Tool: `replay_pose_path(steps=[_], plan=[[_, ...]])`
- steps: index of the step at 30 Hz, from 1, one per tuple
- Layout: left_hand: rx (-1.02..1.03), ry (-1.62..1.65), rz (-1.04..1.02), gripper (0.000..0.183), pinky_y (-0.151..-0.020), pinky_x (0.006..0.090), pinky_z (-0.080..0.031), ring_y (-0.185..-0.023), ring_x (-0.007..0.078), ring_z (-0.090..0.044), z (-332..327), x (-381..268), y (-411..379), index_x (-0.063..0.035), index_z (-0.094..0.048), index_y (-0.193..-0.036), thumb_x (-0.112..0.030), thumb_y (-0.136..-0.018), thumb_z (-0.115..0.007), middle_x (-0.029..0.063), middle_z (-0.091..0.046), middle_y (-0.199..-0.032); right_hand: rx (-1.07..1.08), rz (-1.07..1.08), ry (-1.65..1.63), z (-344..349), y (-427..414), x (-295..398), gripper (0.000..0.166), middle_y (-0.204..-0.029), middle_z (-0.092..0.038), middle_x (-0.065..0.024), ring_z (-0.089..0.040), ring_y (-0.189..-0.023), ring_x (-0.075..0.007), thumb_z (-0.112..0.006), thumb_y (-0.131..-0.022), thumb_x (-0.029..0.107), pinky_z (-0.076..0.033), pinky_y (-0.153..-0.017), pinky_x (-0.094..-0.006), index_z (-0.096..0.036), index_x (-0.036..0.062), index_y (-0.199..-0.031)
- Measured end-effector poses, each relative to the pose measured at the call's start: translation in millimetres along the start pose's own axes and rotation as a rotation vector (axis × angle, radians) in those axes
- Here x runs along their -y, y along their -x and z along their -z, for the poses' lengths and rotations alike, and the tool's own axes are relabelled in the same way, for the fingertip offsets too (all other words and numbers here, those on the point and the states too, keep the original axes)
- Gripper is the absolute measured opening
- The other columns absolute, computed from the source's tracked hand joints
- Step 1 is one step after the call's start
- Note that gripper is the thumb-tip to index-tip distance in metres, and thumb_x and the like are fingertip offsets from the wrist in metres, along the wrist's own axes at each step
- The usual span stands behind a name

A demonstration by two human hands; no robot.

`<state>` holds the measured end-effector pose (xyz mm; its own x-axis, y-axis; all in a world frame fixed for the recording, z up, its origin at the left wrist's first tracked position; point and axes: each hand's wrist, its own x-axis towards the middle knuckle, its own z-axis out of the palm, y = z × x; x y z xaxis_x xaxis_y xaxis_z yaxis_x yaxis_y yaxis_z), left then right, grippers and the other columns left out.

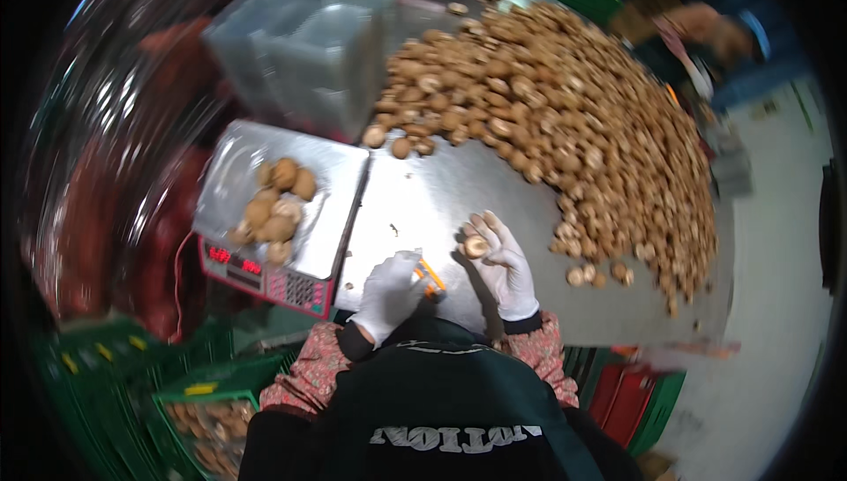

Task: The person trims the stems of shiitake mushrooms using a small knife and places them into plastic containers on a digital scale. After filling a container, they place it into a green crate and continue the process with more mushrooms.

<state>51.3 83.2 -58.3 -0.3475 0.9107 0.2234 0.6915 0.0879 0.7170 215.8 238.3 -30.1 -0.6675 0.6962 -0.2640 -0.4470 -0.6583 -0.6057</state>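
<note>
My right hand (506, 272), in a white glove, holds a shiitake mushroom (476, 247) at its fingertips, its pale underside towards me. Also white-gloved, my left hand (390, 295) is curled around a small orange tool (433, 274), perhaps a cutter; blur hides its exact kind. Both hands are over the near part of a metal table (456, 183). To the left, a digital scale (265, 276) with a lit red display carries several brown mushrooms (274, 209) on clear plastic.
A large heap of mushrooms (562, 104) curves across the table's back and right. Stacked clear plastic containers (304, 51) stand behind the scale. Red bags (165, 236) and green crates (205, 382) flank the left side. Another person's hand (721, 31) shows at upper right.
</note>
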Motion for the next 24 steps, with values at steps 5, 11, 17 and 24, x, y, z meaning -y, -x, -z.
replay_pose_path(steps=[5,11,17,24], plan=[[0.343,-0.059,-0.011,0.041,-0.085,0.0445,-0.05,-0.098,0.0348,-0.062,-13,-22,-29,-0.0051,-0.061,-0.124,-0.024,-0.088,-0.068,0.0155,-0.065,-0.106,-0.16,0.086,0.014,45,45,20,0.058,-0.124,-0.054,-0.019,-0.058,-0.105,-0.0257,-0.051,-0.086,-0.001,-0.05,-0.087,-0.0361,-0.039,-0.0063,-0.142],[0.4,-0.08,-0.282,0.04,-0.088,0.0444,-0.048,-0.101,0.0339,-0.061,-59,-38,-50,-0.0059,-0.062,-0.123,-0.026,-0.089,-0.067,0.0145,-0.065,-0.111,-0.52,0.014,0.821,109,177,43,0.037,-0.114,-0.067,-0.006,-0.061,-0.105,-0.0132,-0.049,-0.093,0.003,-0.048,-0.087,-0.0257,-0.061,0.0028,-0.127],[0.466,-0.03,-0.424,0.04,-0.09,0.0438,-0.047,-0.104,0.0332,-0.06,-105,-60,-72,-0.0051,-0.062,-0.122,-0.028,-0.09,-0.067,0.0151,-0.063,-0.115,-1.031,0.202,1.428,166,263,37,0.032,-0.11,-0.066,-0.0116,-0.063,-0.105,-0.025,-0.053,-0.091,0.004,-0.048,-0.094,-0.0301,-0.064,0.0009,-0.121],[0.739,0.069,-0.396,0.034,-0.085,0.044,-0.052,-0.095,0.0359,-0.066,-109,-77,-57,-0.0067,-0.068,-0.118,-0.029,-0.093,-0.064,0.0159,-0.068,-0.106,-1.063,0.553,1.262,168,166,70,0.025,-0.108,-0.066,-0.0128,-0.065,-0.099,-0.0231,-0.061,-0.093,0.012,-0.05,-0.087,-0.0306,-0.067,0.003,-0.116]])
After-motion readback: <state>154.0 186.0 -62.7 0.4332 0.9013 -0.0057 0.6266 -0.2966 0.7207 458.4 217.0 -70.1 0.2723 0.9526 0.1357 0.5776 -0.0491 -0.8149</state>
